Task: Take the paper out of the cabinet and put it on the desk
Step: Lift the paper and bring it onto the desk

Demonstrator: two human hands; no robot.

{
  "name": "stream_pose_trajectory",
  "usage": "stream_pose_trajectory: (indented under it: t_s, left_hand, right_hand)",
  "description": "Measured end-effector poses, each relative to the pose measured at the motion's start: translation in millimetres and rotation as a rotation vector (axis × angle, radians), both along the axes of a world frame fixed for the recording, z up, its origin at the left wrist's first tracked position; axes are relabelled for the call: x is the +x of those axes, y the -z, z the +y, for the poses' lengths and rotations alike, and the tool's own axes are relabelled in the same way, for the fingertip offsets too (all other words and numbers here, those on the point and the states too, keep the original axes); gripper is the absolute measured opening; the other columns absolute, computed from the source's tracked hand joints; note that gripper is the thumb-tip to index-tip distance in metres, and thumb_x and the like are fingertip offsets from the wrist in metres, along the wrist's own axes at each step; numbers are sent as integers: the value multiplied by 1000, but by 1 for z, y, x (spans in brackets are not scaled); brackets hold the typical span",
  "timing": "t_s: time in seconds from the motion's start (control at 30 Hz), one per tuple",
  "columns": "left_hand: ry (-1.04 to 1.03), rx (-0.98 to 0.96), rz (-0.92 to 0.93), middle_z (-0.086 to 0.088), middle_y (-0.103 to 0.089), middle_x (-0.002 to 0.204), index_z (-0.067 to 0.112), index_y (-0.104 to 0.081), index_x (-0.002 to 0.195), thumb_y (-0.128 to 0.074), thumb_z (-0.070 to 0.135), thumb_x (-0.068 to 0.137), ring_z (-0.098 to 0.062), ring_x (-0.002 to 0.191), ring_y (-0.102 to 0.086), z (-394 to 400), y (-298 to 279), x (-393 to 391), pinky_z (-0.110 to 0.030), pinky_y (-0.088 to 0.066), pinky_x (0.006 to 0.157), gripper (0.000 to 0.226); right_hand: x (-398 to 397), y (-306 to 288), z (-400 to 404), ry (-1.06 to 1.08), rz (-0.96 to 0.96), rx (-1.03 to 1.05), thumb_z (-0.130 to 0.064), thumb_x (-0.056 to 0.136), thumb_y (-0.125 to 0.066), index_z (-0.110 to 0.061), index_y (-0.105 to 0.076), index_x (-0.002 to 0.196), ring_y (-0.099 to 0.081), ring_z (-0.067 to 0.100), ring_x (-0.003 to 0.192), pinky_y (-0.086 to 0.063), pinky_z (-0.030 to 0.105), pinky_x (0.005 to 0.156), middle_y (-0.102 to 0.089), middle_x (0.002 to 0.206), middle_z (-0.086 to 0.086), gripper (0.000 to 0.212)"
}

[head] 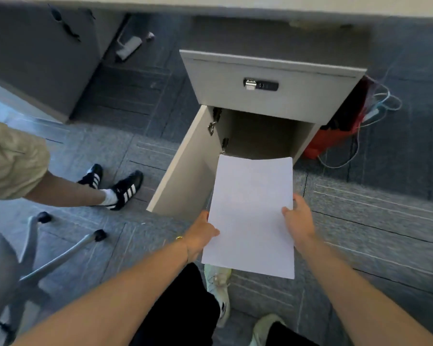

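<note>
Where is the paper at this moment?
In the head view, the paper is low in the centre, held by the left hand and right hand, before the open cabinet.

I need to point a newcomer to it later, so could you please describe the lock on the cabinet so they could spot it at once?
Start at the pale grey cabinet standing on the dark carpet, its lower door swung open. On the closed drawer front above the opening sits the lock, a small black bar with a silver latch at its left end. It is the only fitting on that plain panel.

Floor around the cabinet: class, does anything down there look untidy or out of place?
Yes. Right of the cabinet, loose cables lie tangled on the floor beside a red bag. Otherwise nothing stands out.
</note>
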State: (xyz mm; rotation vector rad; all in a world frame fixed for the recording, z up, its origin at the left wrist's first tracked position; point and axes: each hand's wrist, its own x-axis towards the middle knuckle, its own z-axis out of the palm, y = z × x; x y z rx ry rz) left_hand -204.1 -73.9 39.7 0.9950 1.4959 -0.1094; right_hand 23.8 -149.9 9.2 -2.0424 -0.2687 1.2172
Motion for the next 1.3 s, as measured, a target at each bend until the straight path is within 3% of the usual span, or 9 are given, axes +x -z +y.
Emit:
stream_pose_trajectory:
  t_s: [0.1, 0.2, 0.37, 0.53, 0.8, 0.93, 1.1, 1.17, 1.3]
  left_hand:
    - [-113, -41, -54, -20, -65, 124, 4, -54, 128, -58, 15, 73, -35, 105, -64, -20, -83, 2, -41, -53, 87, 56]
    - [-238, -88, -102, -15, -68, 106, 8, -63, 116, -56, 14, 93, -30, 90, -63, -30, -160, 8, -33, -50, 74, 25]
    - [-290, -50, -178, -10, -72, 116, 10, -66, 122, -52, 25, 102, -28, 100, -67, -36, -268, 30, -34, -55, 79, 28]
    - [-273, 2, -249, -8, -71, 130, 14, -62, 134, -49, 38, 102, -34, 121, -66, -27, -343, 81, -54, -49, 108, 42]
    - [-153, 127, -361, -15, -69, 129, 14, -59, 134, -40, 12, 99, -40, 120, -64, 29, -398, 195, -53, -52, 103, 40]
    - [-93, 160, -401, -8, -70, 119, 15, -60, 128, -35, 4, 98, -31, 108, -66, 63, -417, 252, -39, -55, 90, 41]
    - [-27, 193, -396, -12, -70, 124, 14, -61, 133, -41, 7, 91, -37, 115, -65, 105, -428, 316, -53, -53, 102, 47]
    - [-43, 224, -379, -12, -71, 121, 15, -63, 126, -39, 0, 90, -37, 111, -66, 119, -437, 338, -50, -55, 99, 46]
    - [-71, 320, -351, -6, -72, 117, 17, -66, 126, -36, -9, 86, -28, 104, -66, 147, -445, 381, -35, -56, 87, 56]
  right_hand:
    - [-7, -91, -17, -9, -25, 16, 4, 103, -46, -8, -52, 140, -58, 23, 109, -50, 46, 101, -62, 127, 8, 39]
    - [-12, -178, -36, -11, -24, 40, 4, 103, -46, -11, -55, 134, -59, 18, 101, -49, 39, 92, -61, 121, 3, 35]
    - [1, -300, -58, 4, -18, 117, 6, 102, -44, -20, -52, 119, -58, 6, 84, -49, 26, 72, -61, 110, 0, 31]
    - [42, -386, -59, 97, -15, 157, 4, 102, -42, -19, -54, 123, -61, 10, 87, -48, 24, 69, -64, 107, -3, 34]
    - [143, -455, -5, 150, -107, 196, 3, 98, -40, -13, -56, 134, -65, 23, 99, -55, 38, 84, -68, 121, 5, 42]
    - [193, -473, 25, 193, -95, 203, 0, 100, -38, -14, -59, 122, -64, 18, 87, -51, 30, 69, -67, 103, 0, 34]
    - [265, -474, 58, 291, -101, 167, 5, 86, -50, 13, -66, 105, -61, 28, 79, -47, 36, 71, -69, 106, 37, 26]
    - [286, -479, 69, 274, -160, 138, 8, 84, -52, 13, -68, 102, -61, 27, 77, -46, 33, 67, -73, 98, 31, 24]
    - [322, -492, 95, 109, -377, 105, 3, 86, -53, -15, -71, 91, -67, 19, 76, -45, 28, 59, -77, 94, 7, 26]
